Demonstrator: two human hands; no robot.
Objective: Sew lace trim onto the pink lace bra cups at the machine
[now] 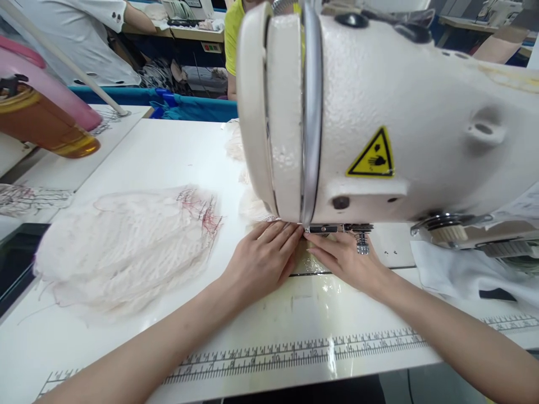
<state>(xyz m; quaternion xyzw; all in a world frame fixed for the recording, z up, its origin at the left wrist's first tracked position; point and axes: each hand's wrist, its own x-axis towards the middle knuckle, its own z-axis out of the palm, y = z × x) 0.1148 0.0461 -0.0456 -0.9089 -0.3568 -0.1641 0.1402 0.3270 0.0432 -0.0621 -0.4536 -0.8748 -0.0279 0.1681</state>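
Observation:
A white sewing machine (404,112) stands over the work area, its head hiding most of what lies behind the needle. My left hand (265,255) lies flat, fingers stretched forward, at the near side of the pale sheer fabric (251,206) that bunches up left of the machine head. Close by on the right, my right hand (356,261) reaches under the head with its fingers extended. Its fingertips are near the metal presser foot parts (326,229) and almost meet my left fingertips. Any cloth edge under the fingers is hidden.
A pale lacy fabric piece (126,252) with red and dark threads lies on the left. A printed ruler (273,359) runs along the table's front. An amber bottle (46,120) and pink container (63,90) stand back left. White cloth (455,275) lies right. Two people sit beyond.

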